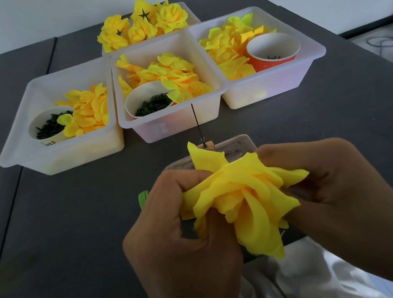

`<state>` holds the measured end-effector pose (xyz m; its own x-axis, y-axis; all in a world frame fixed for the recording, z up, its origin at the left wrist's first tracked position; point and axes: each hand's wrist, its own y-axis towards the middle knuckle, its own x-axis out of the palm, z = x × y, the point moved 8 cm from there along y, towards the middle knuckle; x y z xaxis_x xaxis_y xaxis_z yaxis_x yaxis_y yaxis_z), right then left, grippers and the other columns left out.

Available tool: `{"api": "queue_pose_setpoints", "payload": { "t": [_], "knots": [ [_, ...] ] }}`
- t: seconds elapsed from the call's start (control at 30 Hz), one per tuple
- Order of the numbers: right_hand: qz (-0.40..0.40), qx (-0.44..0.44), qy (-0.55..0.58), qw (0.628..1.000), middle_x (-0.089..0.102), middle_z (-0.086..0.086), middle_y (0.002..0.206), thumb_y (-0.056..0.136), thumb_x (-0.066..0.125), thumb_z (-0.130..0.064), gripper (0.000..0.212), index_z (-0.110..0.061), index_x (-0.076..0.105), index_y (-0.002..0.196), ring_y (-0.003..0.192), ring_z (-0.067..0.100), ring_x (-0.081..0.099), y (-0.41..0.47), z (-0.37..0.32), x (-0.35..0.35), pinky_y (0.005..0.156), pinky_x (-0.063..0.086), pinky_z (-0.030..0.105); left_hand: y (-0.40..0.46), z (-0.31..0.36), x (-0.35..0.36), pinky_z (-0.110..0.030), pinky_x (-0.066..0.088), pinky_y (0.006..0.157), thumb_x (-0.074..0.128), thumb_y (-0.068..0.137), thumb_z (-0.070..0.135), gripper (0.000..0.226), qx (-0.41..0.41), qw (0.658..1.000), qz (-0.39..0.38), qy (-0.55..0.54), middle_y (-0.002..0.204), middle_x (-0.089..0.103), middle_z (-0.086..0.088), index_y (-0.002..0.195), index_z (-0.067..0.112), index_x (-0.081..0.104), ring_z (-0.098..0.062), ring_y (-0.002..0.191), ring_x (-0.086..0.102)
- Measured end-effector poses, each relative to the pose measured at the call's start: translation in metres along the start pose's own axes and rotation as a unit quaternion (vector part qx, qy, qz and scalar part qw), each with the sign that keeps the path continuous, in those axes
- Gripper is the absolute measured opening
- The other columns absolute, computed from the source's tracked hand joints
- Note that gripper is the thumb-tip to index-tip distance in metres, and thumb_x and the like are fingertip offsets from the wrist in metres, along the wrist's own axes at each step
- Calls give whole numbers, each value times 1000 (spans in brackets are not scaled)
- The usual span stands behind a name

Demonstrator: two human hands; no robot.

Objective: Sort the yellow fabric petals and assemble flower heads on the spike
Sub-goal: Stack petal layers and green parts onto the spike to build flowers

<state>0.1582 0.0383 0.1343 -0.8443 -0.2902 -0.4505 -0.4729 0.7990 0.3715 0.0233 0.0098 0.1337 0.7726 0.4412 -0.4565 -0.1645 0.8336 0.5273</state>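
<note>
Both hands close on one flower head [242, 200], a bunch of layered yellow fabric petals held low over the near edge of the dark worktop [73, 218]. The left hand [177, 233] has a tight grip: its fingers curl round the petals on the bunch's left side, the thumb pressing in from below. The right hand [322, 178] pinches the right side, its fingers folded over the petal edges there. Between the two grips the petals spiral round a centre that faces up toward the camera; one long petal hangs down and toward the person, another stands up and away, toward the spike [198, 125]. The spike is a thin dark needle standing close to upright, its tip leaning slightly left, set in a small wooden block [209, 145] just beyond the flower head and apart from it, with nothing threaded on its visible length. Behind it sit three translucent bins in a row: the left bin [63, 153] and the middle bin [174, 124] each hold loose yellow petals and a paper cup of small dark green pieces, the right bin [270, 86] holds petals and an orange cup. A fourth bin [192, 14] at the back holds finished yellow flowers.
</note>
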Motion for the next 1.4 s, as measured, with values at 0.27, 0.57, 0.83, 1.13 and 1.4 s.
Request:
{"api": "queue_pose_setpoints", "payload": {
  "t": [0.27,0.57,0.83,1.13,1.4],
  "knots": [
    [5,1,-33,999,66,-10,72,85,62,-10,11,-15,71,83,66,7,63,-1,2,1,60,49,16,-12,2,-2,-2,40,60,73,74,16,15,-8,997,72,19,70,57,18,77,20,60,2,64,54],
    [-150,197,225,942,73,-7,92,83,53,-56,24,-43,69,96,82,13,71,26,22,-1,70,57,22,16,-22,5,-18,54,60,63,60,60,43,-137,982,-55,-115,83,69,12,92,31,63,-6,77,66],
    [-43,239,219,945,60,8,130,67,80,-49,87,-30,36,140,115,30,58,29,14,8,66,54,13,16,-37,7,-21,51,50,63,37,62,64,-213,968,15,-134,91,63,27,97,49,45,-1,75,65],
    [-39,154,141,977,67,-13,106,68,61,-58,47,-41,55,112,95,10,66,18,14,-2,80,57,38,16,-22,22,-34,59,68,79,48,66,63,-212,894,-114,-379,106,71,2,105,45,65,-21,94,70],
    [9,191,250,949,68,-12,103,67,52,-67,40,-50,58,103,97,17,67,16,36,5,75,58,36,5,-27,37,-47,56,83,83,47,66,90,-255,845,-144,-447,124,64,6,129,50,49,-26,112,65]
  ]
}}
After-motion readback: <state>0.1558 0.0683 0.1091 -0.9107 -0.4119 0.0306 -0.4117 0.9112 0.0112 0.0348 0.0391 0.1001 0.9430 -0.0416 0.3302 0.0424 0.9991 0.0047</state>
